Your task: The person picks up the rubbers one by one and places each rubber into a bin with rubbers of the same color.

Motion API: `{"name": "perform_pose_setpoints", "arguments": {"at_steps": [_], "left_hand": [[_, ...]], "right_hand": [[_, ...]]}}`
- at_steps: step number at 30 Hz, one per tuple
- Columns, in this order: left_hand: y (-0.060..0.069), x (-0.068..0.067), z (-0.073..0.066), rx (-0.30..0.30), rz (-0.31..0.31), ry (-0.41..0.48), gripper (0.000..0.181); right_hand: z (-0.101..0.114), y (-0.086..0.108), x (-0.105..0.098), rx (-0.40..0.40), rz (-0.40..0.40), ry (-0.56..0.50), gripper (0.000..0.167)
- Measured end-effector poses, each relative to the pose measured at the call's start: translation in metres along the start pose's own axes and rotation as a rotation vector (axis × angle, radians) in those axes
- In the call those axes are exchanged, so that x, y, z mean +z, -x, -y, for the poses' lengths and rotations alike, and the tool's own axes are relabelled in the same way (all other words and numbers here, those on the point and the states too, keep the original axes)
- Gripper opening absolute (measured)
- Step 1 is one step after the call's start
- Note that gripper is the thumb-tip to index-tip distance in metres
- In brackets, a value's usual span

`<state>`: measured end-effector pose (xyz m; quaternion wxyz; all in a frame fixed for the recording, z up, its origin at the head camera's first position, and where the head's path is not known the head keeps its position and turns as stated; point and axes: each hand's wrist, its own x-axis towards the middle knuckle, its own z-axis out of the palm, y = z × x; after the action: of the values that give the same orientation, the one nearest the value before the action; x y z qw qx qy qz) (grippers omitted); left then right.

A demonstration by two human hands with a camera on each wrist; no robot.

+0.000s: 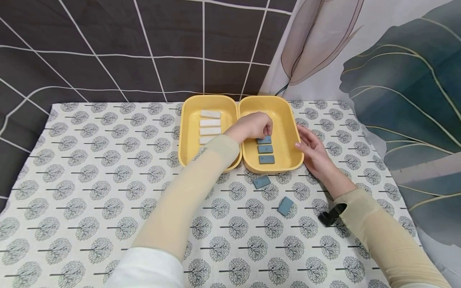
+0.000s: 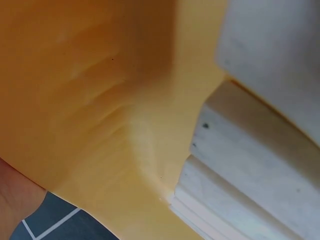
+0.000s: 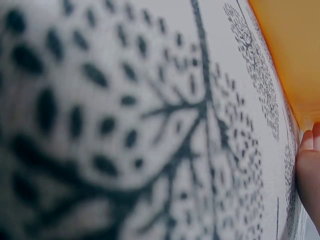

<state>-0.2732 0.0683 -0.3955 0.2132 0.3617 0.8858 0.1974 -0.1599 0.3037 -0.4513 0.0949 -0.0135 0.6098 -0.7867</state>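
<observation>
In the head view my left hand (image 1: pixel 256 125) reaches over into the right yellow box (image 1: pixel 289 134). Its curled fingers pinch a blue tile (image 1: pixel 264 140), partly covered by the fingertips. Nearer in the same box lie two more blue tiles, the middle tile (image 1: pixel 265 149) and the front tile (image 1: pixel 266 160), in a column. My right hand (image 1: pixel 314 151) holds the box's right side, thumb at the rim and fingers along the outer wall. In the right wrist view only fingers of the right hand (image 3: pixel 309 170) show, against the yellow wall.
A left yellow box (image 1: pixel 184 132) adjoins it, holding several white tiles (image 1: pixel 210 123) in a column; they fill the left wrist view's right side as white blocks (image 2: pixel 250 150). On the tree-print cloth (image 1: pixel 119 208) lie two loose blue tiles, one (image 1: pixel 261 182) near the box, another (image 1: pixel 285 206) closer.
</observation>
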Motion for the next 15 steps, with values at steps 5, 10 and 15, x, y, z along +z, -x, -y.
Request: {"name": "perform_pose_setpoints", "arguments": {"at_steps": [5, 10, 15], "left_hand": [[-0.0001, -0.0005, 0.0017, 0.018, -0.009, 0.02, 0.02], [0.0004, -0.0024, 0.0035, 0.062, -0.048, 0.083, 0.019], [0.0021, -0.0081, 0.0031, 0.104, -0.09, 0.177, 0.018]], "right_hand": [[-0.0004, -0.0004, 0.0003, -0.003, 0.003, 0.001, 0.061], [-0.0008, -0.0004, -0.0001, -0.005, 0.004, 0.0, 0.061], [-0.0011, -0.0006, -0.0009, -0.005, 0.001, 0.0, 0.061]]}}
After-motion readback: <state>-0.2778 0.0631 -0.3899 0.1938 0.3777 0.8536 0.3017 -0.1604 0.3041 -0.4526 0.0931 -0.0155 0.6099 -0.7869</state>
